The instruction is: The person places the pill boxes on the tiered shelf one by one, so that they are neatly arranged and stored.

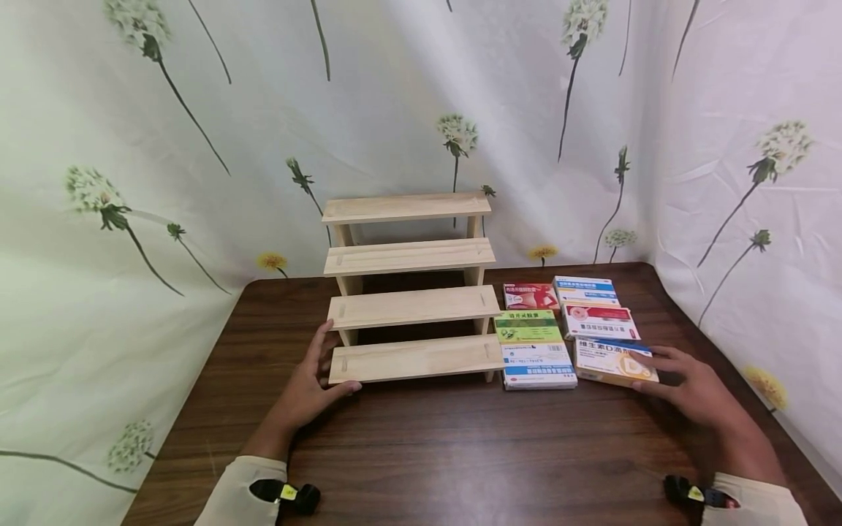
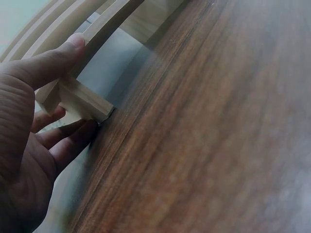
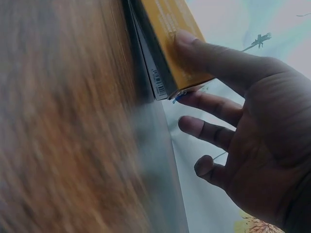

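A pale wooden step shelf (image 1: 414, 307) with several tiers stands on the table. My left hand (image 1: 309, 387) grips the left end of its lowest tier, thumb (image 2: 73, 46) on the board and fingers round the side by the leg. Right of the shelf, my right hand (image 1: 687, 383) pinches the near right corner of a white and orange vitamin D medicine box (image 1: 608, 361). In the right wrist view the thumb presses the box's orange face (image 3: 170, 34), the index finger is at its far edge, and the other fingers stay off it.
Beside the shelf lie several more medicine boxes: a red one (image 1: 529, 296), a green one (image 1: 529, 326), a white and blue one (image 1: 538, 365), a red and white one (image 1: 600, 323) and a blue and white one (image 1: 585, 291). Flowered cloth (image 1: 395, 109) hangs behind the brown table (image 1: 460, 453).
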`<state>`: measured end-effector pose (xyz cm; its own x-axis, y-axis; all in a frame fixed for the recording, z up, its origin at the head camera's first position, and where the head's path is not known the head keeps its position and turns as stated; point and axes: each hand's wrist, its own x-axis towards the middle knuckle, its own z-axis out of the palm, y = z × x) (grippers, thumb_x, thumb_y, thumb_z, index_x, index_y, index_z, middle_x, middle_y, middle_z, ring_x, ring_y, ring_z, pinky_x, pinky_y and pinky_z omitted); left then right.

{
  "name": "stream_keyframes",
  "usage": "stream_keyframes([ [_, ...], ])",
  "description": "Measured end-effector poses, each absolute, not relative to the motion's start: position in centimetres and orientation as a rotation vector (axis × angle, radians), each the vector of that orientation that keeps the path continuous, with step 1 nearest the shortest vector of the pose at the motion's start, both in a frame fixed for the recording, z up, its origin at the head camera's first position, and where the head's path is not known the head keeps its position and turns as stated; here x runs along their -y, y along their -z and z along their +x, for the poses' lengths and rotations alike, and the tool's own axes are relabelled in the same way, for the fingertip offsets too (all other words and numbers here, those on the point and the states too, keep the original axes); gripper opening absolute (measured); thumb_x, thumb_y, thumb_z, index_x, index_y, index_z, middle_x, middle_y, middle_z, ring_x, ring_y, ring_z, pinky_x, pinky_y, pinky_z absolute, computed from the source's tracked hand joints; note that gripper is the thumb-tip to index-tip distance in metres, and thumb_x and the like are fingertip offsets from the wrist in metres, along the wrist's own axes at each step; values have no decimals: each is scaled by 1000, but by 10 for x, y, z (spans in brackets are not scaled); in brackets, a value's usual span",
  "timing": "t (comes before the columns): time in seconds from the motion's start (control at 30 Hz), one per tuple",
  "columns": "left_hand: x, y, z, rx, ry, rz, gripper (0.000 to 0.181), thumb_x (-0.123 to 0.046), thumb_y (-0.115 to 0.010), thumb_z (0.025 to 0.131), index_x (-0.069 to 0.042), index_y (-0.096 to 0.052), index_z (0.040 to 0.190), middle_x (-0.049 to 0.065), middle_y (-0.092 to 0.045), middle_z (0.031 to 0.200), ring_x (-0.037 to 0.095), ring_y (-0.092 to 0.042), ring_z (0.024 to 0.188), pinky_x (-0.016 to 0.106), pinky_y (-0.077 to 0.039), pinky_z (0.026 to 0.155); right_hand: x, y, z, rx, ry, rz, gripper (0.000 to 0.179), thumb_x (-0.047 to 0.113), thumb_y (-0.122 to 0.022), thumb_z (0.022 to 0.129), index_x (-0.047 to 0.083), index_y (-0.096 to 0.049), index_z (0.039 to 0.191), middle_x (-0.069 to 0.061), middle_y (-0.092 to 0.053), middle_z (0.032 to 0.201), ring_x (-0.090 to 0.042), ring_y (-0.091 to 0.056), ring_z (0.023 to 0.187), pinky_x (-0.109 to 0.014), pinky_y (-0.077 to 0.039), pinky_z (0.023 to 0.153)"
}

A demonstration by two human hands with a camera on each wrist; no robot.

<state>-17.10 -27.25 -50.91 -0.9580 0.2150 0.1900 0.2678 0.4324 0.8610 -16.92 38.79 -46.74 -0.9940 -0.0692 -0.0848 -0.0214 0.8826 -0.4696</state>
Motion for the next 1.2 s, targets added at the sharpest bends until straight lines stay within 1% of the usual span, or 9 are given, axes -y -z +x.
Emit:
stream_keyframes([
  [0.13, 272, 508, -170, 2619, 1585, -439, 124, -16, -89, 94, -40, 0, 177, 32, -32, 174, 56, -56, 145, 44, -63, 91, -390, 465, -168, -2932, 781, -45, 73, 47, -86, 95, 1, -67, 147, -41, -44, 157, -65, -41, 139, -81, -38, 108],
  [0.23, 271, 507, -170, 2607, 1575, -443, 125, -14, -89, 94, -39, 1, 177, 32, -33, 174, 56, -55, 145, 44, -63, 91, -390, 463, -167, -2924, 802, -34, 75, 48, -86, 94, 0, -66, 148, -41, -42, 159, -64, -39, 141, -82, -37, 108],
  [0.37, 269, 507, -170, 2599, 1555, -464, 126, -14, -89, 94, -38, 3, 177, 33, -35, 173, 54, -58, 142, 42, -63, 92, -391, 460, -165, -2939, 800, -39, 75, 49, -86, 94, 0, -66, 148, -41, -41, 160, -64, -37, 141, -83, -37, 107],
  [0.63, 268, 509, -170, 2579, 1546, -488, 128, -12, -89, 94, -36, 5, 177, 34, -36, 171, 55, -61, 140, 41, -64, 90, -388, 454, -163, -2973, 873, -68, 70, 43, -88, 94, 1, -68, 146, -39, -43, 159, -62, -37, 142, -80, -38, 105],
  [0.73, 268, 508, -169, 2591, 1547, -480, 128, -14, -89, 94, -39, 6, 176, 32, -35, 173, 53, -61, 140, 37, -63, 91, -385, 452, -164, -2992, 904, -96, 67, 39, -89, 94, 0, -69, 144, -39, -45, 159, -61, -39, 141, -78, -39, 104],
  [0.87, 267, 508, -170, 2596, 1540, -486, 128, -16, -89, 95, -37, 8, 176, 31, -35, 173, 51, -62, 140, 33, -63, 91, -383, 446, -165, -3031, 924, -147, 63, 35, -90, 93, 0, -71, 142, -38, -47, 157, -59, -41, 139, -75, -41, 101],
  [1.07, 269, 509, -168, 2591, 1509, -506, 131, -15, -88, 95, -37, 12, 175, 34, -36, 172, 52, -64, 138, 40, -64, 91, -378, 436, -172, -3024, 922, -181, 64, 37, -89, 95, 2, -69, 145, -38, -45, 159, -60, -39, 140, -75, -41, 100],
  [1.2, 269, 509, -169, 2580, 1503, -512, 132, -13, -89, 94, -37, 13, 175, 35, -38, 170, 53, -64, 136, 42, -64, 89, -374, 426, -178, -3022, 924, -214, 65, 37, -88, 95, 4, -67, 147, -38, -43, 162, -60, -38, 142, -76, -40, 102],
])
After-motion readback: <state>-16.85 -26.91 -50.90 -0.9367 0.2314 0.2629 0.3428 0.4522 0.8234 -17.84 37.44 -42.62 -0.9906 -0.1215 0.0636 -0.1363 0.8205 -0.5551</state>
